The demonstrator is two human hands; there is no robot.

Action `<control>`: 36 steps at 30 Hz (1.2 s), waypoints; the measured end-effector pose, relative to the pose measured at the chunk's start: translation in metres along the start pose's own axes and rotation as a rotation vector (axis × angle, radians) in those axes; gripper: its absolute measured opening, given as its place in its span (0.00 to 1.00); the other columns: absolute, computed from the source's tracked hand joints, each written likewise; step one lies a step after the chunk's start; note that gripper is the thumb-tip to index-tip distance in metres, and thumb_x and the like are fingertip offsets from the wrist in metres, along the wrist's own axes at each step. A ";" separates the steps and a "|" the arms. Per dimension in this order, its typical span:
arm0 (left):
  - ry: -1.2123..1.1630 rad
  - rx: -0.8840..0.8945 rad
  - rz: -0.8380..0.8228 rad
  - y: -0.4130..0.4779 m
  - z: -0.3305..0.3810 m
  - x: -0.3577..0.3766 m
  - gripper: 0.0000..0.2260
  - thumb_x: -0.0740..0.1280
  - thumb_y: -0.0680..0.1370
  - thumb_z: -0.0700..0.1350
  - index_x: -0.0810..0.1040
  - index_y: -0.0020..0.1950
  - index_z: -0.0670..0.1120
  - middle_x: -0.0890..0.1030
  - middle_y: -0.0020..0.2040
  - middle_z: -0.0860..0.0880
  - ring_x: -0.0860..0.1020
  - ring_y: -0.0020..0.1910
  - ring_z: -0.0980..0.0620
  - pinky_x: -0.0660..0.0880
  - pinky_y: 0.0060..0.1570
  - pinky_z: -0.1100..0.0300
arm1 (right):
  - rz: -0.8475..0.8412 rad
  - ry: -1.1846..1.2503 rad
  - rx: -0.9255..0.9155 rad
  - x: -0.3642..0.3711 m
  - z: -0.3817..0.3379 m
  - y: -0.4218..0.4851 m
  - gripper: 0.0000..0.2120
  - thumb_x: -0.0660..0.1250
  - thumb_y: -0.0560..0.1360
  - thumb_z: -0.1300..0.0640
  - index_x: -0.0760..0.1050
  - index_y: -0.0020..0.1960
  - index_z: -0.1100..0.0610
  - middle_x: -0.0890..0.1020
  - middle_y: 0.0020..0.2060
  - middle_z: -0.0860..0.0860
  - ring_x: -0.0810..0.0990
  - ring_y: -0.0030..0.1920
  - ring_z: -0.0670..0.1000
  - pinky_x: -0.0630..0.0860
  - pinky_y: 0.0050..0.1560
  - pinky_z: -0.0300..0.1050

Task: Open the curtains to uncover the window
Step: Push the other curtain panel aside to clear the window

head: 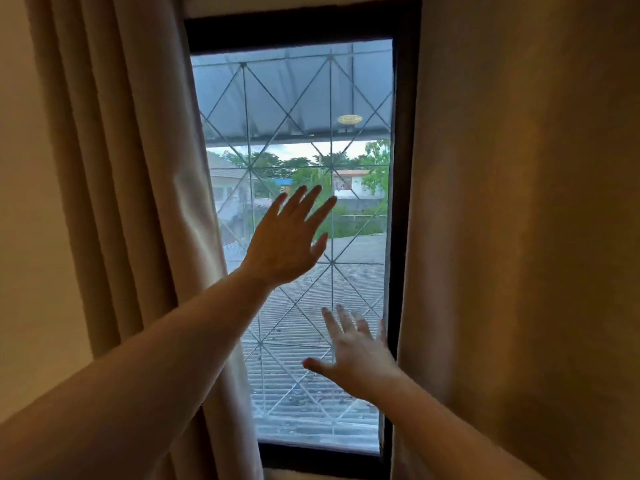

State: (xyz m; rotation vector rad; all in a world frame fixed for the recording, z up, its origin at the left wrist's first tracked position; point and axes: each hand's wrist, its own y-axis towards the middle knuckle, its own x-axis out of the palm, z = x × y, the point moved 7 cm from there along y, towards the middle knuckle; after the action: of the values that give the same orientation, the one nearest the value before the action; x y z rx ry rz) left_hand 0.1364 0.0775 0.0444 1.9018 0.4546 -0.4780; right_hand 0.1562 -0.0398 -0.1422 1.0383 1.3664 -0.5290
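A tall window [298, 109] with a dark frame and a diamond-pattern grille shows between two beige curtains. The left curtain [138, 168] hangs bunched in folds and covers the window's left edge. The right curtain [519, 220] hangs flat and wide, its inner edge along the right side of the frame. My left hand [287, 240] is raised in front of the glass, fingers spread, holding nothing. My right hand [356, 351] is lower, fingers apart, its fingertips close to the right curtain's edge; whether it touches the cloth I cannot tell.
A plain cream wall [31, 237] stands left of the left curtain. The dark sill [322, 460] runs along the window's bottom. Outside lie a corrugated roof, trees and houses under an awning.
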 end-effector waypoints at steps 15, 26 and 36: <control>-0.284 0.105 0.146 0.091 0.160 0.004 0.33 0.54 0.87 0.61 0.54 0.88 0.47 0.59 0.88 0.42 0.61 0.86 0.40 0.62 0.84 0.43 | 0.135 -0.238 0.095 -0.055 0.119 -0.056 0.46 0.46 0.75 0.22 0.33 0.82 0.45 0.40 0.83 0.51 0.37 0.81 0.56 0.30 0.74 0.70; -0.366 0.188 0.201 0.151 0.210 0.046 0.32 0.53 0.87 0.65 0.53 0.89 0.55 0.56 0.89 0.46 0.58 0.87 0.38 0.60 0.84 0.39 | 0.232 -0.208 0.128 -0.063 0.180 -0.049 0.45 0.45 0.75 0.21 0.35 0.82 0.43 0.46 0.84 0.48 0.41 0.81 0.53 0.33 0.77 0.65; -0.530 0.220 0.280 0.192 0.250 0.081 0.33 0.58 0.86 0.63 0.56 0.88 0.53 0.57 0.89 0.46 0.59 0.87 0.39 0.52 0.84 0.46 | 0.281 -0.225 0.214 -0.071 0.234 -0.043 0.44 0.42 0.75 0.21 0.35 0.82 0.42 0.44 0.83 0.44 0.42 0.81 0.50 0.33 0.76 0.59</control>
State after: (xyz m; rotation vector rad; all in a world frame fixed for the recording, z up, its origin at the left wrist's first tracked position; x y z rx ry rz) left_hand 0.2761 -0.2156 0.0645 1.9105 -0.2176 -0.8362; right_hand 0.2325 -0.2742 -0.1141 1.2801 0.9620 -0.5706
